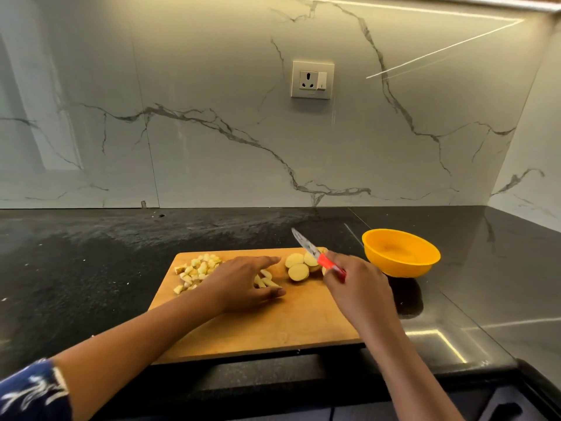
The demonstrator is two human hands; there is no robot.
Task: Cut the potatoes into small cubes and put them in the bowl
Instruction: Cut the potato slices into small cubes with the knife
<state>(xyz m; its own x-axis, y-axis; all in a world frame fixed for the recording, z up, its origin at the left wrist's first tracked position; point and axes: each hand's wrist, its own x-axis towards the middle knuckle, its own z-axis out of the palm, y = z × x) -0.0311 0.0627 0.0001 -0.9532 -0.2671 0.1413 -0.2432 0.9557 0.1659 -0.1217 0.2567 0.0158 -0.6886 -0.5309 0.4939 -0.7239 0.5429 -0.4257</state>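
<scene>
The right grip [358, 284] is clenched round the red handle of a small knife [315, 253], blade raised and tilted away above the potato halves [299, 267]. The left grip [243, 284] lies released, fingers straight, over a few potato strips [267, 281] on the wooden cutting board [273, 326]. Dicing looks about midway: potato cubes [197, 270] are heaped at the board's far left, and none are visible in the yellow bowl [394, 270] standing just right of the board. The next move probably means steadying the strips and cutting across them.
</scene>
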